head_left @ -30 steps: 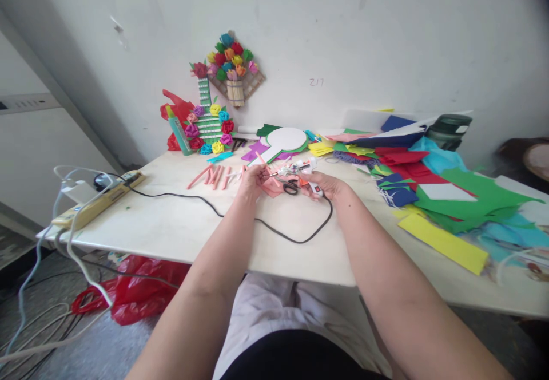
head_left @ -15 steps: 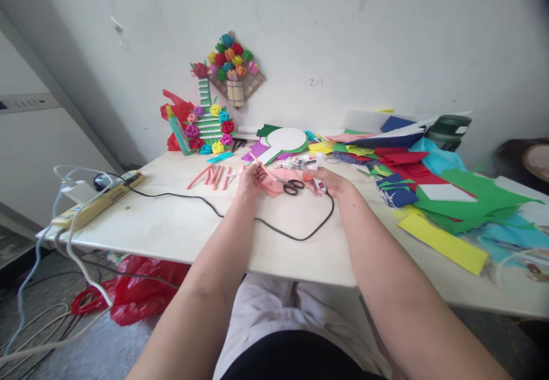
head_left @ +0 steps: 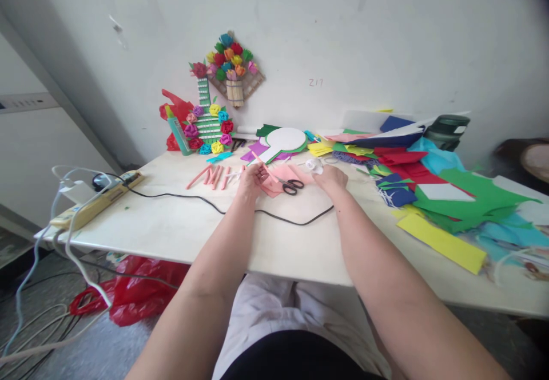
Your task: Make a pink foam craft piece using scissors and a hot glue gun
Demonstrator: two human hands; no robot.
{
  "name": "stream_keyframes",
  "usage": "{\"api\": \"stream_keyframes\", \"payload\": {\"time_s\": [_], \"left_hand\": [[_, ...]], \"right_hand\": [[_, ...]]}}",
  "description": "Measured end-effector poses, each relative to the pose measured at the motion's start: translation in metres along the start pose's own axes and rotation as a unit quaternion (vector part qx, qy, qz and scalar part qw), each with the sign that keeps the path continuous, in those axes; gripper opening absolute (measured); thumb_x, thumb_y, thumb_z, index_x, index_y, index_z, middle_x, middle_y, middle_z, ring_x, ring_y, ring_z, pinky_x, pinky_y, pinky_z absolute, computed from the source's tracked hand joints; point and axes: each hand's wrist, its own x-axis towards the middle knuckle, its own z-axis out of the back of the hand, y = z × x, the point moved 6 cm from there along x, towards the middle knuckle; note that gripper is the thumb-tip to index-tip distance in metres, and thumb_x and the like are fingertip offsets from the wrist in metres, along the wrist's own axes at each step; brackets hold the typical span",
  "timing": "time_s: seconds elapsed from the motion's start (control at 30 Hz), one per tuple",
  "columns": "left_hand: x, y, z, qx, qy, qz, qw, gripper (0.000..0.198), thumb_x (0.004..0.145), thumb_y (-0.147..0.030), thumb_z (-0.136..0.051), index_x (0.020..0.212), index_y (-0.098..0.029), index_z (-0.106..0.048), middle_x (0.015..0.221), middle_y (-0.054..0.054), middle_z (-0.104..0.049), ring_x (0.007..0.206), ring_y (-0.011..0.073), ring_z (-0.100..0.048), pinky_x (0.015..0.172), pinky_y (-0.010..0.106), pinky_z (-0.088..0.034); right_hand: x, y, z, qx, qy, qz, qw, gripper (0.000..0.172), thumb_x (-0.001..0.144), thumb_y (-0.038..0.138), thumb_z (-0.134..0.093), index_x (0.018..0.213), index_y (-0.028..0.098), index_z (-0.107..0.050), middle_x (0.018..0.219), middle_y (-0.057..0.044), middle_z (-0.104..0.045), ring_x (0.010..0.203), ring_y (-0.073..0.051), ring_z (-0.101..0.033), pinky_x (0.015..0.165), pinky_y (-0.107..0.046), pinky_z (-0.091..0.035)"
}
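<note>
Right hand (head_left: 329, 177) has lowered white glue gun (head_left: 315, 165), grip unclear; left hand (head_left: 250, 181) pinches thin pink strip (head_left: 258, 161).

Right hand (head_left: 329, 177) hides most of the glue gun (head_left: 315, 165); pink strip (head_left: 258, 160) in left hand (head_left: 251, 178) is tiny.

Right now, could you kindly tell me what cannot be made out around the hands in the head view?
All head view.
- The white glue gun: mostly covered by the right hand; grip unclear.
- The thin pink paper strip in the left hand: fingers hidden behind the hand's back.
- The brown round object: blurred, cut off by the right edge.
</note>
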Motion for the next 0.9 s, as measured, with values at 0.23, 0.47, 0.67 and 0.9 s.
{"api": "stream_keyframes", "payload": {"time_s": [0.23,0.47,0.67,0.9], "left_hand": [[0.001,0.001,-0.002,0.022,0.019,-0.003,1.000,0.009,0.062,-0.018,-0.063,0.068,-0.011,-0.059,0.054,0.000,-0.057,0.049,0.0063,-0.054,0.052,0.017,-0.046],[0.002,0.002,-0.001,0.033,0.027,-0.010,0.999,0.013,0.060,-0.019,-0.064,0.070,-0.011,-0.061,0.055,0.000,-0.057,0.051,0.0068,-0.054,0.054,0.018,-0.046],[0.004,0.003,0.000,0.035,0.038,-0.014,0.999,0.016,0.059,-0.020,-0.067,0.070,-0.011,-0.061,0.055,0.000,-0.057,0.051,0.0067,-0.054,0.054,0.017,-0.046],[0.008,0.005,0.000,0.040,0.047,-0.016,0.998,0.016,0.060,-0.022,-0.069,0.070,-0.012,-0.061,0.056,0.000,-0.057,0.050,0.0069,-0.053,0.053,0.019,-0.045]], "right_hand": [[-0.007,0.003,-0.004,-0.108,0.029,-0.025,0.993,0.035,0.077,0.029,-0.055,0.109,0.014,-0.060,0.108,-0.018,-0.061,0.104,-0.027,-0.058,0.082,-0.035,-0.043],[-0.012,0.006,-0.003,-0.145,0.033,-0.021,0.989,0.049,0.075,0.044,-0.057,0.111,0.013,-0.061,0.118,-0.019,-0.055,0.110,-0.029,-0.052,0.085,-0.036,-0.041],[-0.013,0.014,0.010,-0.164,-0.048,0.004,0.985,0.040,0.075,0.039,-0.053,0.102,0.012,-0.066,0.112,-0.018,-0.059,0.110,-0.030,-0.050,0.090,-0.041,-0.031],[-0.014,0.031,0.009,0.001,-0.044,0.066,0.997,0.032,0.077,0.041,-0.050,0.092,0.018,-0.068,0.098,-0.009,-0.068,0.093,-0.023,-0.059,0.082,-0.033,-0.037]]}}
